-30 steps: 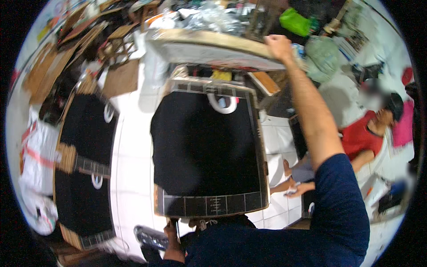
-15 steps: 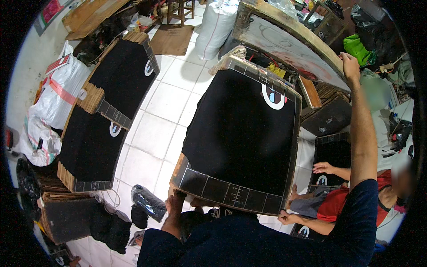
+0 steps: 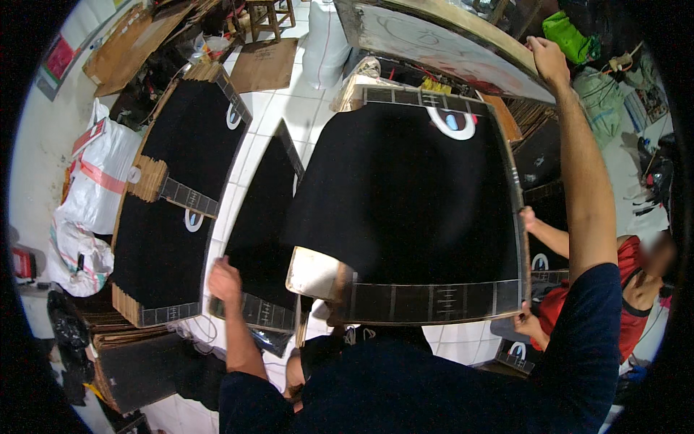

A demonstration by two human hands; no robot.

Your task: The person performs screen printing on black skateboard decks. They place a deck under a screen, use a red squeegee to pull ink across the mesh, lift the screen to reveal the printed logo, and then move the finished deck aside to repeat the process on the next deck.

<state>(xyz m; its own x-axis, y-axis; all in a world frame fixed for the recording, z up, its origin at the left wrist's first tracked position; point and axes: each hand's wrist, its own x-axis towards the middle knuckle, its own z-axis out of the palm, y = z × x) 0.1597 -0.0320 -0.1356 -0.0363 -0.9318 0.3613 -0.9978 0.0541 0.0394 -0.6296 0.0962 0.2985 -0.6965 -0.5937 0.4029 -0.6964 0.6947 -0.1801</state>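
Note:
My right hand (image 3: 548,64) is raised at the far right, its fingers closed on the wooden rim of a tilted screen-printing frame (image 3: 452,59) with a pale, smudged mesh. Low on the left, my left hand (image 3: 228,281) grips the near left edge of a thin board covered in black fabric (image 3: 264,202). That board hangs beside the work stand, partly behind another black fabric-covered board (image 3: 405,195) in front of me. This middle board bears a printed cartoon eye (image 3: 454,123) and dark, ruled end strips. A bare pale block (image 3: 314,273) shows at its near left corner.
At right a co-worker in a red top (image 3: 632,304) has both hands on the middle board's right edge. Stacked fabric-covered boards (image 3: 191,134) stand on the left, beside white sacks (image 3: 108,166). A tall white sack (image 3: 320,50) stands on the tiled floor at the back.
My left hand has come up and taken hold of a fabric-covered board left of the stand. The co-worker's hands have moved to the middle board's edge, which has shifted right. My right hand stays on the frame.

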